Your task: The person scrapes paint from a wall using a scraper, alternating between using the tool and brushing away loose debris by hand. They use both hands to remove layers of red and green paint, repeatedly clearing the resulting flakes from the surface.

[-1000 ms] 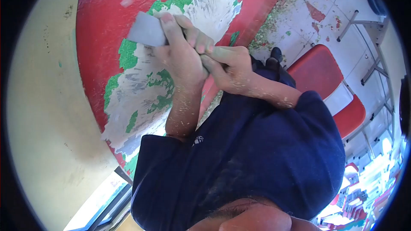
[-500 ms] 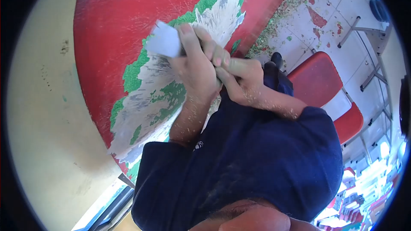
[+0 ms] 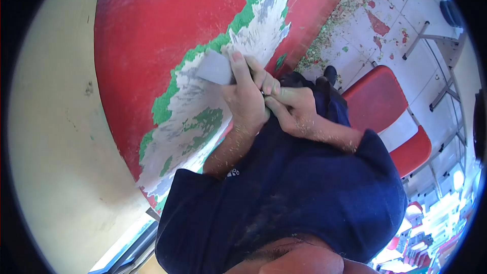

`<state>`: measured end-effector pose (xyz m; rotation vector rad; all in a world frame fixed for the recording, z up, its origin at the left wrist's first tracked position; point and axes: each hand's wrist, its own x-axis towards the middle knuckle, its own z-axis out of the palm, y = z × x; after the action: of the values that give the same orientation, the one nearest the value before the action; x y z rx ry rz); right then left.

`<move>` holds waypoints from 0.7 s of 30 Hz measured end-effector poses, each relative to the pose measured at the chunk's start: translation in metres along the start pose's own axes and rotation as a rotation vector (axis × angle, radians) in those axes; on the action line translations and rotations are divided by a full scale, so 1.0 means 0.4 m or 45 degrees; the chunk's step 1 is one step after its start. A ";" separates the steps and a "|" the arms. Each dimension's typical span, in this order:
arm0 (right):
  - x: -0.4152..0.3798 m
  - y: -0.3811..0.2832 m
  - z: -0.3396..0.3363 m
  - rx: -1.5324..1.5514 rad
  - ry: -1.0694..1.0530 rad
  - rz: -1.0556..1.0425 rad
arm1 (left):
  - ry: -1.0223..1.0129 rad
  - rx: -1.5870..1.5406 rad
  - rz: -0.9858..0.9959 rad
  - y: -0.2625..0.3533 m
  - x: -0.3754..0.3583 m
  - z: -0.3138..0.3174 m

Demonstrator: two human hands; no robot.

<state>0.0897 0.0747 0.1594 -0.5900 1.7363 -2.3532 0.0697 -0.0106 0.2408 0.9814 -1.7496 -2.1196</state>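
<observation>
A paint scraper (image 3: 214,69) with a wide, pale metal blade lies against the scraped strip of a red painted wall (image 3: 162,25). My left hand (image 3: 243,94) is closed round it just behind the blade, with the thumb side toward the metal. Closed at the rear end of the handle is my right hand (image 3: 294,109), touching the left hand's fingers. The handle is mostly hidden by both hands. Around the blade, torn green paint (image 3: 165,104) edges a bare whitish patch (image 3: 261,28). Pale flecks cling to both forearms.
Red chairs (image 3: 378,96) stand on the tiled floor at right, near a table with metal legs (image 3: 423,38). Paint chips (image 3: 378,23) litter the floor along the wall's foot. A cream wall surface (image 3: 56,122) borders the red at left.
Both hands and the scraper have moved down and to the right in view, the blade coming back from the red and green edge onto the whitish patch. The grip is the same.
</observation>
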 end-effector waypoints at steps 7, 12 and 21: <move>0.070 -0.012 0.014 0.019 0.082 -0.114 | -0.019 -0.036 0.100 0.050 0.028 0.039; 0.036 0.006 -0.042 -0.063 -0.028 0.028 | 0.035 -0.048 -0.012 -0.022 0.035 0.042; 0.044 0.017 -0.050 -0.025 -0.030 0.006 | 0.085 -0.034 -0.131 -0.031 0.045 0.051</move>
<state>0.0649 0.0840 0.1517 -0.6132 1.7512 -2.3186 0.0465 -0.0014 0.2242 1.1440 -1.6686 -2.1388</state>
